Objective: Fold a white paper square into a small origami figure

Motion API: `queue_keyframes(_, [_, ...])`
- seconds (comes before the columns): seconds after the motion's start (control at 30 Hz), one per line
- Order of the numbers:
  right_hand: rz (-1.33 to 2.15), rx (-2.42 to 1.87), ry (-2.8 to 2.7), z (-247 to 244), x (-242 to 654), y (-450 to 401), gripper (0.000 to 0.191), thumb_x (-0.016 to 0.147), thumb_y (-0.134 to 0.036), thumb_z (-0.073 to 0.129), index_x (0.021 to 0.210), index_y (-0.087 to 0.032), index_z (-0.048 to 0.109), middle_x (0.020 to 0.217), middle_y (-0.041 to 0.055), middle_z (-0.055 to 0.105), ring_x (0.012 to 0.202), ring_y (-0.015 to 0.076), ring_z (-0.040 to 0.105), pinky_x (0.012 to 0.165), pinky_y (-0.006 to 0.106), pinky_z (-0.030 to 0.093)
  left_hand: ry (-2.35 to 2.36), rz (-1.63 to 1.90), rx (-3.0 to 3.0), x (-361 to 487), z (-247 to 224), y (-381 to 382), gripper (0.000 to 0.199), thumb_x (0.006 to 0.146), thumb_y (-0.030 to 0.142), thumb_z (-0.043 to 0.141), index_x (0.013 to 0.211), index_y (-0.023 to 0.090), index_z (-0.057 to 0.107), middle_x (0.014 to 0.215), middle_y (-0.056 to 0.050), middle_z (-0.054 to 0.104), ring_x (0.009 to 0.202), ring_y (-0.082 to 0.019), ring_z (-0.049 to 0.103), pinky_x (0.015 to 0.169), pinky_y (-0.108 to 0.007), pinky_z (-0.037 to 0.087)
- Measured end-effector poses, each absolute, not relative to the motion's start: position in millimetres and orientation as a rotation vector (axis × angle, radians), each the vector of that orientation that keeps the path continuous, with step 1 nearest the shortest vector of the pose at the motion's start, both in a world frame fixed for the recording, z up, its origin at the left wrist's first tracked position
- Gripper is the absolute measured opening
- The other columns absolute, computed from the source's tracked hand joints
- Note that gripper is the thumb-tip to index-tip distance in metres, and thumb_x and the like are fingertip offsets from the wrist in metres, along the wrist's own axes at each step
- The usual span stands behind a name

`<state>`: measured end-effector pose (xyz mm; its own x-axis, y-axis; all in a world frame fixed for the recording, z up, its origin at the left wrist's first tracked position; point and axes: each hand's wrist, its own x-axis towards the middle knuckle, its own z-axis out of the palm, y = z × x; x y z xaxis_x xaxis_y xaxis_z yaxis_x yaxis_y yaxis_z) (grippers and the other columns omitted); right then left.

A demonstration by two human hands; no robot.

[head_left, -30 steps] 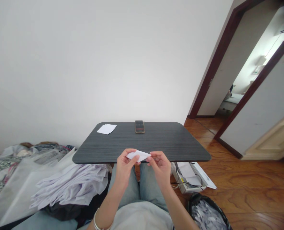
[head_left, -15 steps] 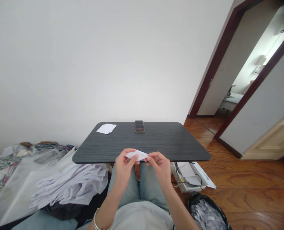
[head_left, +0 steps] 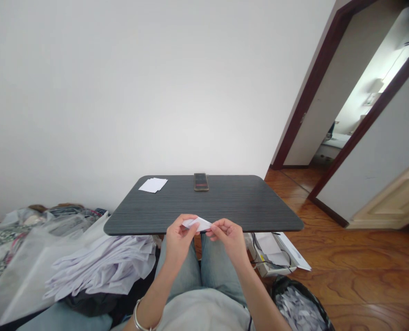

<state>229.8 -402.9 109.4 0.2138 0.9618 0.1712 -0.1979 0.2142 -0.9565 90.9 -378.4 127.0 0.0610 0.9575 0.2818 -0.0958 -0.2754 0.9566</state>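
A small folded piece of white paper [head_left: 203, 224] is held between both hands just over the near edge of the dark table [head_left: 239, 202]. My left hand [head_left: 181, 232] grips its left part, with the thumb pressed on top. The fingertips of my right hand [head_left: 227, 233] pinch the paper's pointed right end. Farther off, a few white paper sheets [head_left: 152, 185] lie at the table's back left corner. A phone-like device [head_left: 201, 182] rests at the back middle of the table.
White folded cloth [head_left: 101, 266] and plastic sheeting [head_left: 32, 266] are heaped at the left. Below the table's right side sits a white box [head_left: 276, 266] with cables and papers. A black bag of paper scraps [head_left: 299, 308] stands at lower right. A wall [head_left: 156, 92] rises behind the table.
My right hand has shifted very slightly left along with the paper's right tip. My left hand stays nearly in place, and both still hold the paper.
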Motion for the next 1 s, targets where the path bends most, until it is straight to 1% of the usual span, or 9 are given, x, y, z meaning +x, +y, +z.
queue_keyframes(0.2, [1.026,-0.95,-0.941,110,233,-405,0.027,0.072,-0.043,0.063,0.078,-0.017,0.059,0.067,0.0045,0.07,0.059,0.0159,0.066,0.05,0.023,0.051,0.941,1.399,1.339,91,130,-379,0.02,0.067,0.026,0.065,0.083,0.015,0.061,0.071,0.001,0.059,0.062,-0.012,0.058,0.053,-0.022,0.053])
queue_keyframes(0.33, [0.939,-1.016,-1.063,106,234,-405,0.024,0.074,-0.042,0.06,0.074,-0.018,0.056,0.065,0.0029,0.067,0.057,0.0141,0.063,0.046,0.02,0.046,0.946,1.396,1.318,91,130,-379,0.02,0.066,0.026,0.066,0.083,0.015,0.061,0.071,0.001,0.059,0.062,-0.012,0.058,0.054,-0.022,0.053])
queue_keyframes(0.43, [0.853,-1.098,-1.168,104,233,-404,0.021,0.076,-0.038,0.059,0.072,-0.018,0.055,0.064,0.0019,0.064,0.056,0.0134,0.061,0.047,0.02,0.044,0.943,1.384,1.317,91,130,-379,0.021,0.066,0.026,0.066,0.083,0.015,0.061,0.072,0.001,0.06,0.063,-0.012,0.058,0.054,-0.022,0.053])
queue_keyframes(0.6, [0.775,-1.113,-1.251,102,232,-403,0.015,0.074,-0.033,0.062,0.077,-0.019,0.058,0.066,0.0009,0.063,0.059,0.0142,0.061,0.05,0.022,0.046,0.943,1.378,1.32,91,128,-378,0.022,0.066,0.027,0.066,0.083,0.015,0.061,0.072,0.001,0.06,0.063,-0.012,0.058,0.053,-0.022,0.053])
queue_keyframes(0.7, [0.804,-1.088,-1.218,99,231,-403,0.013,0.073,-0.032,0.062,0.075,-0.019,0.059,0.064,0.0006,0.062,0.057,0.014,0.06,0.049,0.022,0.046,0.944,1.375,1.323,91,127,-376,0.022,0.066,0.027,0.066,0.085,0.015,0.061,0.073,0.001,0.06,0.064,-0.012,0.058,0.054,-0.022,0.054])
queue_keyframes(0.87, [0.844,-1.038,-1.103,98,229,-403,0.014,0.07,-0.03,0.066,0.07,-0.018,0.06,0.055,-0.0005,0.061,0.052,0.0128,0.059,0.048,0.021,0.046,0.939,1.365,1.322,91,124,-373,0.024,0.067,0.028,0.066,0.086,0.015,0.061,0.072,0.001,0.061,0.063,-0.012,0.058,0.055,-0.023,0.054])
queue_keyframes(1.0, [0.911,-0.973,-1.016,101,231,-402,0.018,0.066,-0.032,0.069,0.072,-0.017,0.06,0.058,-0.0004,0.063,0.051,0.0125,0.06,0.045,0.021,0.047,0.926,1.353,1.32,90,122,-373,0.024,0.068,0.028,0.066,0.086,0.014,0.061,0.071,0.0,0.062,0.061,-0.011,0.058,0.055,-0.022,0.053])
